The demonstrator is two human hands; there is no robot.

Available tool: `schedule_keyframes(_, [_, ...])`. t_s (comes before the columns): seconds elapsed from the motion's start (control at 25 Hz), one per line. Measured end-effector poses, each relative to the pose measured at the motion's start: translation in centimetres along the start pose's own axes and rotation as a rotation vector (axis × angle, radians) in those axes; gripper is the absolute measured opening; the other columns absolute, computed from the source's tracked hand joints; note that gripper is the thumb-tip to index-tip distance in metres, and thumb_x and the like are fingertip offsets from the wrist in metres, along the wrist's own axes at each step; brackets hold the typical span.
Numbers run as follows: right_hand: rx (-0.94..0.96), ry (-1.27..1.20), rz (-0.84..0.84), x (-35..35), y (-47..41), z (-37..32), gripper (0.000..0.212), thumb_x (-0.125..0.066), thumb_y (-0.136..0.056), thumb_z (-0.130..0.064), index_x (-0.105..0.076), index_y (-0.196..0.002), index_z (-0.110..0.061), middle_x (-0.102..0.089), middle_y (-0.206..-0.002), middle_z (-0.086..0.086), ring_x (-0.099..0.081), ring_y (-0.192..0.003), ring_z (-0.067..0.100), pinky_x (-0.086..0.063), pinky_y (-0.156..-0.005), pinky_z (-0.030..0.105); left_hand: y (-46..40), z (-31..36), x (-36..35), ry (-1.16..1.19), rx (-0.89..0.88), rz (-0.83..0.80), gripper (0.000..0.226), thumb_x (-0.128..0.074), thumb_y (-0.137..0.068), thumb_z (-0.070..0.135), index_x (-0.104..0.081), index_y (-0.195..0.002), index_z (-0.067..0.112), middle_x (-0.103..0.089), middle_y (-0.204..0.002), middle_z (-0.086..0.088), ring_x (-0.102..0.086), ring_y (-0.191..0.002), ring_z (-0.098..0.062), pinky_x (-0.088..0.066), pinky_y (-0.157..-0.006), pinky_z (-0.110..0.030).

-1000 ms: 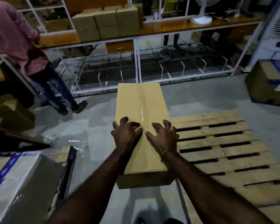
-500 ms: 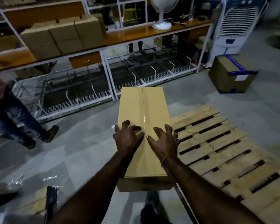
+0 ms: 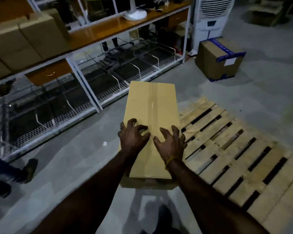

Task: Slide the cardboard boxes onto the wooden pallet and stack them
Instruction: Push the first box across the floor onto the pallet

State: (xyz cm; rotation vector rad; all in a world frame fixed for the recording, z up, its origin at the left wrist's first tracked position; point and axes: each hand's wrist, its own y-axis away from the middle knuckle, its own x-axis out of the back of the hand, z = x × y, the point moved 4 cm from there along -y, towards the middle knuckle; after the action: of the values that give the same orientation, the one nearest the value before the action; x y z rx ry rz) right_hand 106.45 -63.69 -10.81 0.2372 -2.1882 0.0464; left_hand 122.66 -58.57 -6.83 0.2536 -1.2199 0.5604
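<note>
Long cardboard box [image 3: 151, 115], taped seam on top, on the grey floor [image 3: 269, 92], right edge beside the wooden pallet [image 3: 235, 157]. Left hand [image 3: 133, 138] and right hand [image 3: 171, 144] side by side on the lid, fingers spread and bent, fingertips pressing. Blue-taped carton [image 3: 218, 59] beyond the pallet; white shelving [image 3: 85, 78] behind.

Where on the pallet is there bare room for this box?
The wooden pallet shows bare slats throughout, right of the long cardboard box under the left hand and right hand. The blue-taped box stands apart beyond it.
</note>
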Motion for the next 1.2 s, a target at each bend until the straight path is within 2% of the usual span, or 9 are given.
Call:
schedule_keyframes(0.12, [-0.058,-0.003,0.03,-0.3,-2.5,-0.9,0.056,-0.057,-0.08,-0.066,-0.053,-0.133,-0.047,-0.025,-0.156,-0.009,-0.023,-0.138,0.037,-0.029,-0.107,0.054,-3.8,0.0,-0.3,0.005,-0.11,-0.026,0.042,-0.065,-0.076,0.063,-0.07,-0.112,0.042,-0.044,-0.138,0.008,-0.033,-0.128,-0.029,-0.04,-0.098,-0.048])
schedule_keyframes(0.48, [-0.259,-0.01,0.181,-4.1,-8.1,-1.7,0.055,-0.058,-0.079,-0.065,-0.056,-0.13,-0.045,-0.026,-0.155,-0.003,-0.024,-0.137,0.038,-0.031,-0.106,0.057,-13.5,-0.9,-4.1,0.039,-0.389,-0.1,0.044,-0.066,-0.074,0.065,-0.072,-0.11,0.04,-0.048,-0.136,0.007,-0.037,-0.126,-0.028,-0.045,-0.095,-0.047])
schedule_keyframes(0.56, [-0.323,-0.009,0.219,-6.3,-9.3,-2.8,0.055,-0.058,-0.08,-0.065,-0.056,-0.131,-0.045,-0.025,-0.155,-0.003,-0.022,-0.139,0.038,-0.029,-0.107,0.057,-16.2,-2.2,-5.3,0.038,-0.462,-0.142,0.044,-0.066,-0.074,0.064,-0.072,-0.109,0.039,-0.049,-0.136,0.006,-0.037,-0.126,-0.028,-0.045,-0.094,-0.046])
schedule_keyframes(0.64, [-0.352,-0.007,0.22,-7.1,-9.4,-3.0,0.055,-0.057,-0.08,-0.066,-0.054,-0.132,-0.046,-0.024,-0.157,-0.004,-0.019,-0.141,0.039,-0.026,-0.109,0.058,-17.1,-2.7,-5.7,0.051,-0.484,-0.119,0.043,-0.066,-0.074,0.065,-0.072,-0.108,0.039,-0.049,-0.135,0.005,-0.038,-0.126,-0.027,-0.045,-0.093,-0.046])
schedule_keyframes(0.76, [-0.492,0.0,0.266,-11.5,-10.7,-6.2,0.056,-0.056,-0.081,-0.065,-0.052,-0.134,-0.047,-0.022,-0.157,-0.005,-0.015,-0.142,0.037,-0.022,-0.111,0.057,-22.0,-6.1,-7.8,0.086,-0.643,-0.172,0.042,-0.065,-0.073,0.066,-0.073,-0.105,0.04,-0.05,-0.134,0.005,-0.04,-0.125,-0.027,-0.046,-0.09,-0.045])
schedule_keyframes(0.88, [-0.589,0.01,0.322,-14.7,-11.4,-8.1,0.056,-0.057,-0.08,-0.065,-0.053,-0.132,-0.046,-0.024,-0.156,-0.005,-0.018,-0.141,0.035,-0.026,-0.109,0.058,-25.4,-7.8,-9.8,0.116,-0.72,-0.259,0.042,-0.067,-0.072,0.064,-0.073,-0.105,0.04,-0.05,-0.133,0.006,-0.039,-0.126,-0.028,-0.045,-0.091,-0.044])
schedule_keyframes(1.04, [-0.644,0.047,0.346,-17.8,-11.9,-8.4,0.057,-0.057,-0.079,-0.065,-0.053,-0.133,-0.044,-0.023,-0.156,-0.003,-0.018,-0.141,0.036,-0.027,-0.107,0.057,-27.3,-9.1,-12.9,0.127,-0.827,-0.312,0.042,-0.066,-0.072,0.065,-0.072,-0.106,0.04,-0.049,-0.133,0.007,-0.038,-0.126,-0.027,-0.046,-0.089,-0.042])
schedule_keyframes(1.2, [-0.639,0.059,0.319,-21.9,-13.7,-5.9,0.06,-0.053,-0.08,-0.067,-0.049,-0.136,-0.045,-0.02,-0.157,-0.002,-0.017,-0.142,0.036,-0.028,-0.107,0.056,-29.1,-10.2,-17.9,0.177,-0.849,-0.336,0.041,-0.066,-0.075,0.065,-0.072,-0.107,0.041,-0.049,-0.135,0.005,-0.038,-0.129,-0.026,-0.043,-0.094,-0.044])
